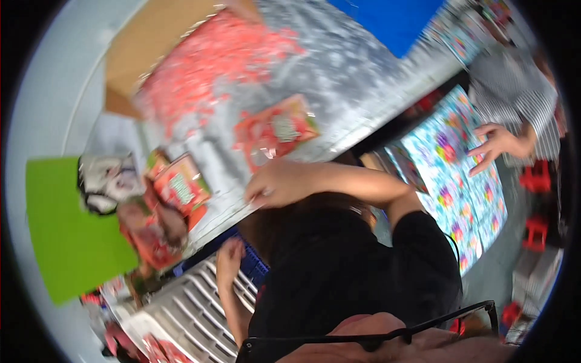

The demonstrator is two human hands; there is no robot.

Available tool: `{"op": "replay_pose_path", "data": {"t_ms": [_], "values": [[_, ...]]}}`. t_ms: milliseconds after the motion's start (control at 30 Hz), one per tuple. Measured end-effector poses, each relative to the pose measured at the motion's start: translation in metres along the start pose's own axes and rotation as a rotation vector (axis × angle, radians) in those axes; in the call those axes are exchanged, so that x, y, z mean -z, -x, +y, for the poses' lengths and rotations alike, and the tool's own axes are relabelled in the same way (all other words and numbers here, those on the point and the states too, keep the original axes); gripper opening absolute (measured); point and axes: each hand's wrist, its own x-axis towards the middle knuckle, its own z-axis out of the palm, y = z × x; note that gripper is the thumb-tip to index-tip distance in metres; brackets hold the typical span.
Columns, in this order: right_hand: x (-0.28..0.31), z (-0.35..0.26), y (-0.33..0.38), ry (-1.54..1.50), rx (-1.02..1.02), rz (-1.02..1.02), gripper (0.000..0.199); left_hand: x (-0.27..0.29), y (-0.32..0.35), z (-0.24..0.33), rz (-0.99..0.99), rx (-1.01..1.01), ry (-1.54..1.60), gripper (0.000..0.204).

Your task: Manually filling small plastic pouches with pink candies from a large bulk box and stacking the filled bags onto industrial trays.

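My right hand (277, 184) is at the near edge of the metal table (357, 115), fingers curled in. What they hold, if anything, does not show. Just beyond it lies a red printed pouch (284, 128), flat on the table. My left hand (230, 259) is lower, below the table edge, beside a blue crate (253, 266); its fingers are bent together and blurred, and any content is hidden. To the left of my right hand, more red pouches (183, 186) lie stacked at the table's edge. A spread of small pinkish-red pieces (212, 66) covers the far left of the table.
Cardboard (142, 48) borders the red pieces. A green sheet (72, 230) and a black-and-white bag (112, 175) are at left; a white slatted rack (187, 302) stands below. A blue sheet (393, 21) lies far off. At right, a co-worker's hand (502, 145) is over a flowered table (454, 163).
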Motion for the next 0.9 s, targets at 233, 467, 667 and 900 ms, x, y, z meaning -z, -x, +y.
{"op": "replay_pose_path", "data": {"t_ms": [233,467,667,900], "values": [[0.062,0.099,0.039,0.197,-0.302,1.026,0.020,-0.017,-0.120,0.165,0.439,-0.693,-0.133,0.072],[0.038,0.135,0.041,-0.006,-0.470,0.844,0.020,-0.030,-0.223,0.161,0.540,-0.873,-0.113,0.069],[0.070,0.072,0.017,0.038,-0.353,0.693,0.008,-0.030,-0.199,0.101,0.456,-0.523,-0.378,0.057],[0.075,-0.016,0.002,0.663,0.172,0.595,0.012,-0.016,-0.258,0.112,0.505,-0.353,-0.470,0.071]]}}
